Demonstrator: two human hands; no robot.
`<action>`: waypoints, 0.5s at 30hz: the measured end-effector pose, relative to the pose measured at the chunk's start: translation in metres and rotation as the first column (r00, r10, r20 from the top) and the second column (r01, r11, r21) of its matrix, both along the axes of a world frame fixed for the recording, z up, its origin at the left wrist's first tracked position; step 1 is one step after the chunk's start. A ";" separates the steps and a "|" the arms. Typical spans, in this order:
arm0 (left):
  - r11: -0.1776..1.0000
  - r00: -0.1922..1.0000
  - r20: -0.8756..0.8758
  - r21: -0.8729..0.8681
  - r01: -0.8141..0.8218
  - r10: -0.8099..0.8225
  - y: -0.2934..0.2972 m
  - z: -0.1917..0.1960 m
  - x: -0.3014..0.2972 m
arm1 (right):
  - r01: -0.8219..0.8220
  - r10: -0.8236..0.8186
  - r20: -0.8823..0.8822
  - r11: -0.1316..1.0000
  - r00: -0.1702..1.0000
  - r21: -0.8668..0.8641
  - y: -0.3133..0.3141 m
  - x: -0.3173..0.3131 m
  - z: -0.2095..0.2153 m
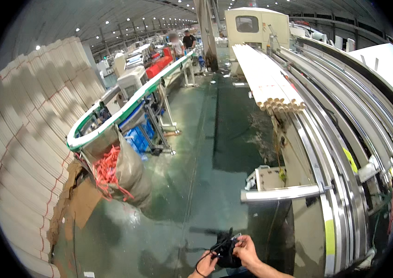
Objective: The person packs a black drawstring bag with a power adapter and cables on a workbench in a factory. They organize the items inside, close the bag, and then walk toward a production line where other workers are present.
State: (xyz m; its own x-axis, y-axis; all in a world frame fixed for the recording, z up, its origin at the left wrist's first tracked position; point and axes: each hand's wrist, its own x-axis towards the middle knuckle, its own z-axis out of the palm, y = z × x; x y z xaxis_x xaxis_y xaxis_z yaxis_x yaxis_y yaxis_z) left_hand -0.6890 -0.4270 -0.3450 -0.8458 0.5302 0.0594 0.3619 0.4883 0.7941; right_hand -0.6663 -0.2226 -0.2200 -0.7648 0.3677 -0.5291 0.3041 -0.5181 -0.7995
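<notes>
Low in the picture, both hands meet on a small black device with a strap or cord (pixel 225 250). My left hand (pixel 205 265) grips its lower left side, fingers curled around it. My right hand (pixel 247 250) holds its right side, with the forearm coming in from the lower right. A thin black loop hangs from the device toward my left wrist. Below the hands lies the green factory floor (pixel 196 185).
A tall stack of long pale cardboard tubes (pixel 25 148) fills the left. A curved green-edged conveyor (pixel 113 120) runs back, with a sack of red strips (pixel 113 173) beneath it. On the right are steel rails (pixel 340 153) and a bundle of long tubes (pixel 266 83). Two people (pixel 182 41) stand far back.
</notes>
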 end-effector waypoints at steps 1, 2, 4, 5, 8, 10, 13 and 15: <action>0.994 0.975 -0.218 -0.110 0.028 -0.052 0.003 0.012 -0.011 | -0.036 0.035 0.035 0.999 0.999 0.033 0.003 -0.021 -0.008; 0.981 0.980 -0.185 -0.191 0.034 -0.070 -0.013 -0.014 -0.022 | -0.072 0.072 0.040 0.997 0.997 -0.010 -0.003 -0.045 -0.001; 0.972 0.992 -0.111 -0.235 0.026 -0.054 -0.017 -0.036 -0.063 | -0.067 0.068 -0.037 0.997 0.997 0.036 -0.008 -0.089 -0.015; 0.982 0.999 -0.041 -0.188 -0.027 0.019 -0.010 -0.026 -0.090 | -0.074 0.079 -0.076 0.995 0.994 0.070 -0.011 -0.115 -0.018; 0.985 0.986 0.064 -0.084 -0.151 0.157 0.001 -0.002 -0.169 | -0.150 0.162 -0.063 0.975 0.985 0.164 -0.013 -0.191 -0.024; 0.978 0.972 0.113 -0.045 -0.203 0.207 0.002 0.006 -0.218 | -0.187 0.193 -0.058 0.978 0.979 0.093 -0.013 -0.247 -0.029; 0.972 0.956 0.182 0.004 -0.233 0.229 0.010 0.003 -0.300 | -0.060 0.098 -0.223 0.983 0.970 0.173 -0.025 -0.323 -0.038; 0.969 0.946 0.227 0.035 -0.244 0.230 0.015 0.003 -0.361 | -0.104 0.124 -0.218 0.990 0.968 0.098 -0.021 -0.374 -0.065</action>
